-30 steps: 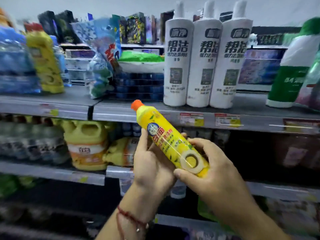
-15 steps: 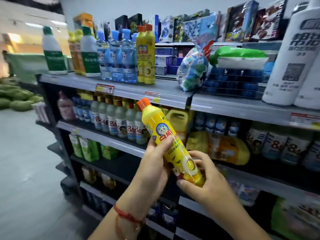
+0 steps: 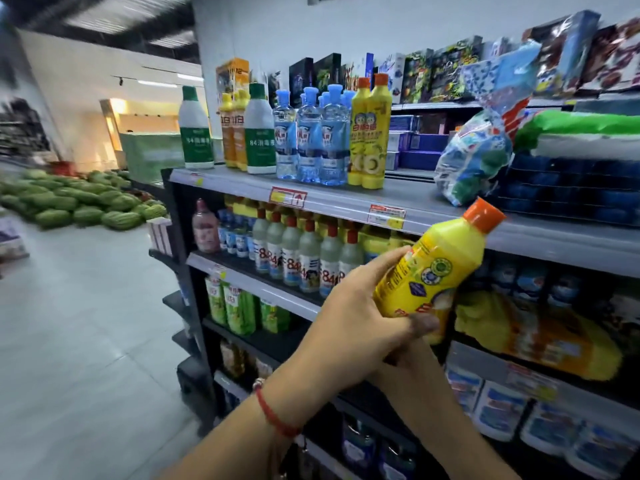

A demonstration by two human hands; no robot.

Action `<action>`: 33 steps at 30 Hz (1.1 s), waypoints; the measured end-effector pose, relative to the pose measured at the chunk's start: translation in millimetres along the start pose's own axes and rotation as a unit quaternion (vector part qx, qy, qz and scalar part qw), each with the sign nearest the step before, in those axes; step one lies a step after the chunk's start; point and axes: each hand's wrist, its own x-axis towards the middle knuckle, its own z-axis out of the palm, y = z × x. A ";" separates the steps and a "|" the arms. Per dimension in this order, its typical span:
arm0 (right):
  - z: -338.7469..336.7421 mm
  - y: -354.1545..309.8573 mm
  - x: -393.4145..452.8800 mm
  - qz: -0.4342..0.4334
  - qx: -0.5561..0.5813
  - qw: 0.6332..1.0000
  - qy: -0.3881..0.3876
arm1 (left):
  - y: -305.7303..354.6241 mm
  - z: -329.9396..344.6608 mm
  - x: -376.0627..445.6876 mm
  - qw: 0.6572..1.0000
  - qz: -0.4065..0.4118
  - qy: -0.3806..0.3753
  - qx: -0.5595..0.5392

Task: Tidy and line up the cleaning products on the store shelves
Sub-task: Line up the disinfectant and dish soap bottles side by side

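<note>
My left hand (image 3: 349, 317) wraps the yellow bottle (image 3: 429, 268) with its orange cap (image 3: 483, 214), tilted before the top shelf (image 3: 346, 199); my right hand (image 3: 412, 372) supports its base, its grip hidden. White-and-green bottles (image 3: 260, 133) on that shelf read "84".

Glossy plastic yellow bottle (image 3: 427, 271)

Left hand (image 3: 360, 317) gripped the bottle (image 3: 429, 271), thumb below and fingers over its side; right hand (image 3: 412, 368) sat beneath it, mostly hidden, grip unclear
</note>
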 end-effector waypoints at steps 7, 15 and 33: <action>-20.5 -27.5 54.4 -0.070 0.031 0.996 0.038 | -14.4 -44.1 49.7 0.999 0.053 0.009 0.006; -71.6 -56.6 142.7 -0.153 -0.093 0.973 0.143 | -13.1 -88.1 163.6 0.987 0.115 0.053 0.102; -137.2 -31.4 348.0 0.016 -0.246 0.948 0.200 | -83.3 -73.3 366.0 0.851 0.341 0.109 0.385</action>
